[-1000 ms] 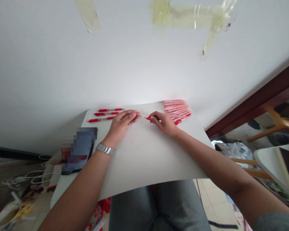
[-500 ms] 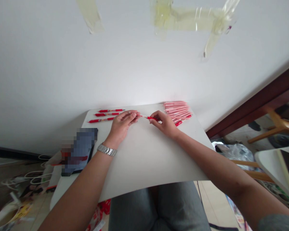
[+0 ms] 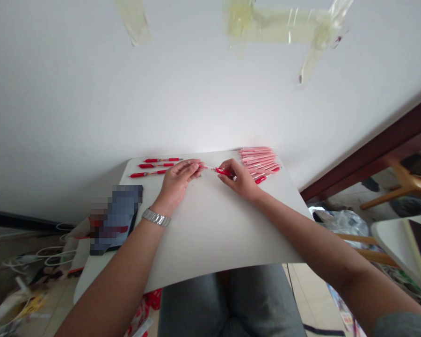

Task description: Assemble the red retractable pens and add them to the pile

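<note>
Between my two hands a red pen (image 3: 208,167) is held level over the far part of the white table (image 3: 210,234). My left hand (image 3: 182,175) pinches its left end between thumb and fingers. The thumb and fingers of my right hand (image 3: 236,178) close on its red right end, where a red clip shows. Left of my left hand lie several red pens, among them one nearest me (image 3: 140,174). Just beyond my right hand is a pile of pink-red slender sticks (image 3: 257,157), which look like wrapped pens or refills. A red pen (image 3: 261,179) lies at the pile's near edge.
A dark, pixelated flat device (image 3: 121,215) lies at the table's left edge. The white wall (image 3: 203,93) rises right behind the table. White cables (image 3: 52,255) and a bin (image 3: 12,306) are on the floor at left. A wooden chair (image 3: 407,180) stands at right.
The pen's red right end has turned in my right hand, so its clip now shows. Both hands stay in almost the same place.
</note>
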`<control>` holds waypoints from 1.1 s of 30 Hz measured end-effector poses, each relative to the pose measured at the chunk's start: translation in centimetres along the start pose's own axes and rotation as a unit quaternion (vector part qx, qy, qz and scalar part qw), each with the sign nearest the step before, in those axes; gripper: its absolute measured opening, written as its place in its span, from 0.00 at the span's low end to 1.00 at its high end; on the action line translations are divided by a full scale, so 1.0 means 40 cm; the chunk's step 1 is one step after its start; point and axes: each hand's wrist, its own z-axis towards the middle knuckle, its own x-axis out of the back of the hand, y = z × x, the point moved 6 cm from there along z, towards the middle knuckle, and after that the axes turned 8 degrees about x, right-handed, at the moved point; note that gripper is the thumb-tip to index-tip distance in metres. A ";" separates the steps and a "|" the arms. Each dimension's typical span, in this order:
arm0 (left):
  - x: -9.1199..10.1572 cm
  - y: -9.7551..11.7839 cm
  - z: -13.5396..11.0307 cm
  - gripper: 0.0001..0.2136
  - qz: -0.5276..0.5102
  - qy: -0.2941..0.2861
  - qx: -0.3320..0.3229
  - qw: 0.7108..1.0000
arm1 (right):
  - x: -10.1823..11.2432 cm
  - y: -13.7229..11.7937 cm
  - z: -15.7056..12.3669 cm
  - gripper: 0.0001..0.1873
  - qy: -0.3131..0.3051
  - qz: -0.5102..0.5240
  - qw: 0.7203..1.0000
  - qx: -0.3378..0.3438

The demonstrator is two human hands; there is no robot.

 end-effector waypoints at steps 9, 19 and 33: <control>0.000 -0.010 0.002 0.17 -0.004 -0.009 0.016 1.000 | 0.003 -0.028 0.003 0.28 -0.038 -0.005 0.999 -0.017; 0.002 -0.007 0.003 0.16 -0.012 -0.010 0.011 1.000 | 0.004 -0.015 -0.005 0.18 -0.006 0.008 1.000 -0.018; 0.002 -0.008 0.006 0.13 -0.036 -0.024 0.011 0.999 | 0.004 -0.014 -0.009 0.22 -0.026 -0.006 0.999 -0.033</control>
